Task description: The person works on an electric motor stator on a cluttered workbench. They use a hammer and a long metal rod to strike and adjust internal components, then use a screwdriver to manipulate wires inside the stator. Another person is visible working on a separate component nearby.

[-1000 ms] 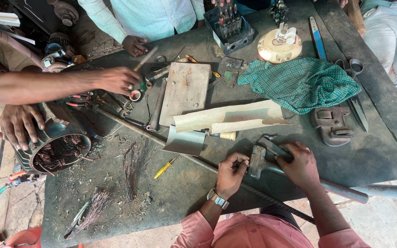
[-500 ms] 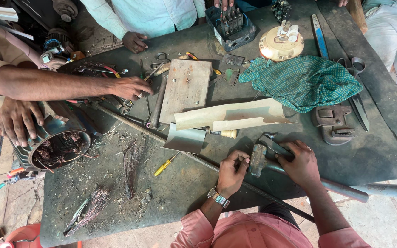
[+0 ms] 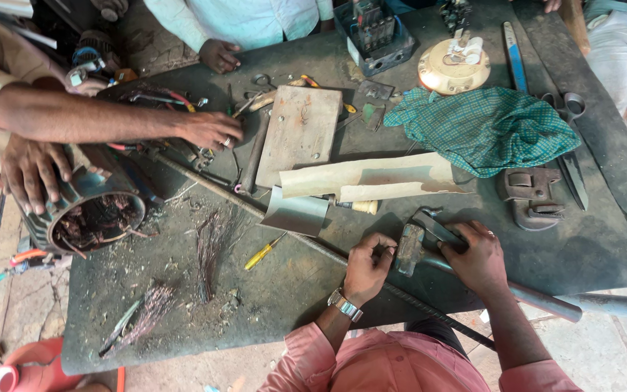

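1. Nearest, at 6 o'clock: left hand (image 3: 366,267), fingers curled together, resting against a small grey metal block (image 3: 408,248); cannot tell whether it truly pinches the block or only steadies it.
2. Just right of it: right hand (image 3: 479,260) closed over the head of a heavy metal tool (image 3: 429,225), whose long pipe handle (image 3: 546,297) runs off toward 4 o'clock; the block sits touching the tool's head, between the two hands.
3. Judgement: work goes best with the block seated square before any force; left fingers kept off the closing faces; pressure on the handle slow and even.
4. A long steel rod (image 3: 292,229) crosses the table (image 3: 589,254) just beside the left hand; could foul the handle, so mind it.
5. Farther, at 12 o'clock: curled paper sheets (image 3: 371,178), wooden board (image 3: 300,134), green checked cloth (image 3: 484,127).
6. At 9 to 10 o'clock: another person's hands on a motor stator (image 3: 88,214); well apart from the work.
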